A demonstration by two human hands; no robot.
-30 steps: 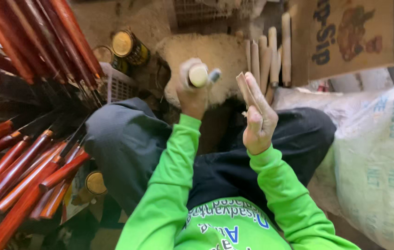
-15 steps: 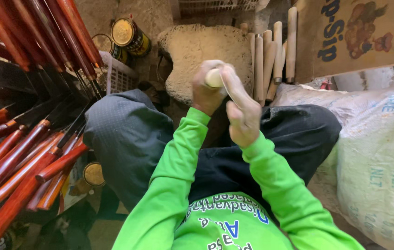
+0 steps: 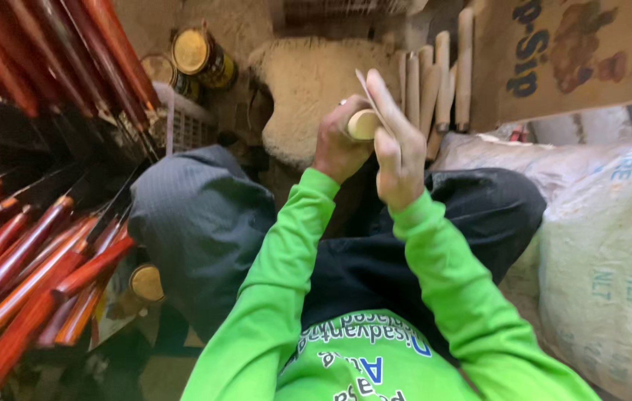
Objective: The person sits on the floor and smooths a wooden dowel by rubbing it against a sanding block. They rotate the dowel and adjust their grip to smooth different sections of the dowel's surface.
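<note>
Bright green sleeves [image 3: 434,267] are showing against dark trousers, the grey trouser leg [image 3: 197,223] carrying a fine pinstripe and the other leg [image 3: 479,215] looking black. The left hand [image 3: 338,145] is gripping a pale tan wooden piece [image 3: 364,124]. Left of the grey leg, glossy red-brown sticks [image 3: 34,267] are glowing orange at the edges. Above it, gold-lidded cans [image 3: 201,56] are shining. Right of the legs, a white sack [image 3: 613,245] is showing faded blue-green print.
</note>
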